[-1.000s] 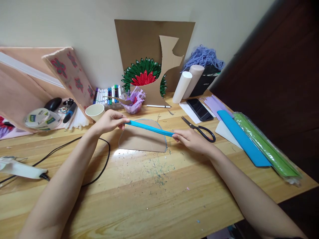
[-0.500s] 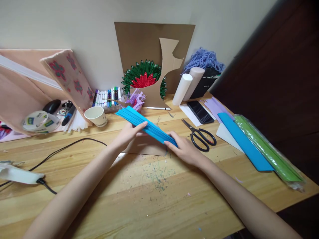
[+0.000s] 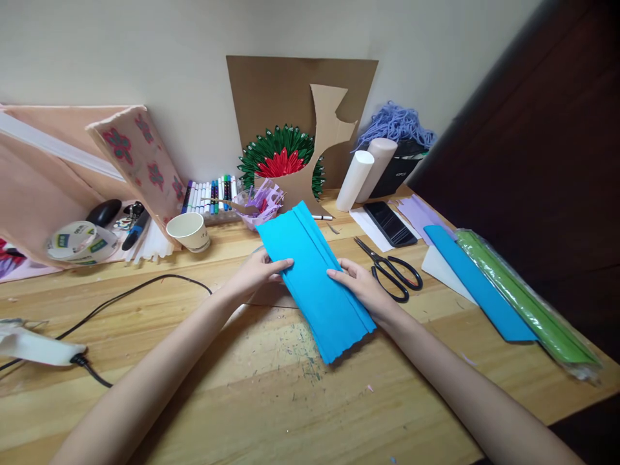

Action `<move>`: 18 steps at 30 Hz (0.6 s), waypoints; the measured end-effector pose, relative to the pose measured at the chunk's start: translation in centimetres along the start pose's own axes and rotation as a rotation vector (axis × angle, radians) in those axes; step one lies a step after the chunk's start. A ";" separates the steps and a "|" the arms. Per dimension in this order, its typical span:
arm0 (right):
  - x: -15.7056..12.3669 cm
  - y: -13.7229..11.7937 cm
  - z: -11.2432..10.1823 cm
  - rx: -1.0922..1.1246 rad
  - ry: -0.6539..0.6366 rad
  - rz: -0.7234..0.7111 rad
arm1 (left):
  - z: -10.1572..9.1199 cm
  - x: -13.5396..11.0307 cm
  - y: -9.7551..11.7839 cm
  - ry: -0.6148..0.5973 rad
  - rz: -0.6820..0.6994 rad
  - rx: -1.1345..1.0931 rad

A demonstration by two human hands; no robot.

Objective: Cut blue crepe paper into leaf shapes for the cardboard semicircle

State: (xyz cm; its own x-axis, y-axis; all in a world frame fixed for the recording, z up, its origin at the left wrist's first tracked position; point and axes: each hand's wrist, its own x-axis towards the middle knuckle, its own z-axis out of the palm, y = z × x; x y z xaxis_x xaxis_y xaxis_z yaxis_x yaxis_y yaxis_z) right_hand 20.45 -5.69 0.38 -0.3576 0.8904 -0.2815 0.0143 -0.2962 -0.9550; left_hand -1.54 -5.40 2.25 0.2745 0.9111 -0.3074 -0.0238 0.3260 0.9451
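A folded sheet of bright blue paper [image 3: 317, 278], likely crepe by its creases, is held above the table between both hands. My left hand [image 3: 264, 268] grips its left edge, thumb on top and fingers underneath. On the opposite edge, my right hand [image 3: 361, 284] pinches the paper the same way, thumb on its face. The sheet slants from upper left to lower right, its near end uneven. Beneath it, a piece of cardboard [image 3: 271, 296] is mostly covered. Black-handled scissors [image 3: 390, 268] lie on the table just right of my right hand.
A paper cup [image 3: 188, 232], a marker set [image 3: 210, 197] and a bowl of purple strips [image 3: 261, 203] stand behind. Cut cardboard [image 3: 322, 139] leans at the back near a phone [image 3: 390, 223]. At right lies a green wrapped roll [image 3: 523, 300]; a black cord [image 3: 140, 282] curves at left.
The blue paper has turned from a narrow, edge-on pleated strip to a broad face toward me. Its near end now hangs lower, and both hands still hold it.
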 end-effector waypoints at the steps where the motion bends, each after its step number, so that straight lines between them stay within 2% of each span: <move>1: 0.1 0.0 -0.1 0.012 0.018 0.001 | -0.2 0.1 0.0 0.008 -0.008 -0.013; 11: 0.9 0.0 -1.5 -0.093 0.177 -0.026 | -2.2 0.6 0.0 0.113 -0.011 0.083; 18: 0.8 0.0 -1.4 0.043 0.178 0.016 | -2.2 0.7 0.2 0.199 0.001 0.111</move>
State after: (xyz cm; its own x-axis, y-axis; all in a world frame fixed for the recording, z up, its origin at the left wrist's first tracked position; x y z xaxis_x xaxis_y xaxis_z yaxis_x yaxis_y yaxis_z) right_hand 21.43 -4.53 0.04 -0.1869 0.9316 -0.3119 -0.0226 -0.3215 -0.9466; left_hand -3.47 -4.16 1.96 0.0792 0.9467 -0.3122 0.0847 0.3056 0.9484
